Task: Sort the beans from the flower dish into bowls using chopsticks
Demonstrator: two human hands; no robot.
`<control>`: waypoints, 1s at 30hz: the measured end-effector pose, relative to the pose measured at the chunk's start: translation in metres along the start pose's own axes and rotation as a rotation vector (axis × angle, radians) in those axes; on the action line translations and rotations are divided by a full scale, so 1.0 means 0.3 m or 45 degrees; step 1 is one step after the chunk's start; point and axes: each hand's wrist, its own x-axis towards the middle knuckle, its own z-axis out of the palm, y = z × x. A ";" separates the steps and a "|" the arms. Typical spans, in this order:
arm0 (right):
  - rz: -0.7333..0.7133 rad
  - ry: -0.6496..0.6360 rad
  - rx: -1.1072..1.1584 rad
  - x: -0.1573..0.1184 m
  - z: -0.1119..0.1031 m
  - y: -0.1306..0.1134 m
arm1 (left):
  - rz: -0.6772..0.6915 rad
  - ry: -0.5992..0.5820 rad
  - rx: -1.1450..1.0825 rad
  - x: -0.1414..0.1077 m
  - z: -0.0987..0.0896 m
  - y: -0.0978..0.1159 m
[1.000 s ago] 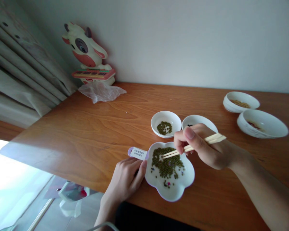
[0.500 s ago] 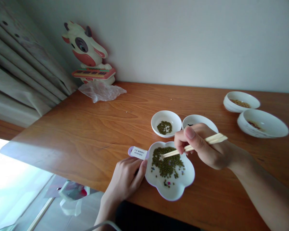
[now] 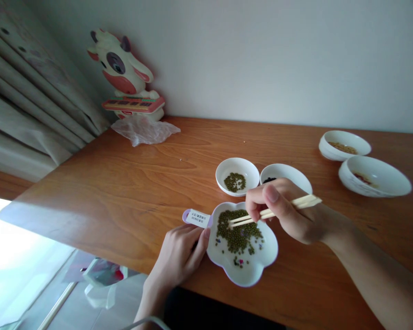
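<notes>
My right hand (image 3: 285,208) is closed round a pair of light wooden chopsticks (image 3: 271,212). Their tips, slightly apart, are among the green beans (image 3: 239,236) in a flower-shaped white dish (image 3: 249,275) with a purple rim. My left hand (image 3: 182,254) pinches the dish's left edge, below its labelled handle (image 3: 197,218). Behind the dish stands a small white bowl (image 3: 249,170) with some green beans. A second white bowl (image 3: 294,173), holding dark pieces, is partly hidden by my right hand.
Two more white bowls, one with yellowish grains (image 3: 325,149) and one with reddish-brown contents (image 3: 392,181), stand at the right. A cow toy with a keyboard (image 3: 134,104) and a crumpled plastic bag (image 3: 144,131) are at the back left of the wooden table (image 3: 141,183).
My right hand has shifted slightly left with the chopsticks. Their tips have moved a little left over the beans and spread slightly. My left hand stays at the dish.
</notes>
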 end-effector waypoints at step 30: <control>0.024 0.008 0.024 -0.001 0.002 -0.002 | -0.006 -0.029 -0.009 -0.001 0.004 -0.007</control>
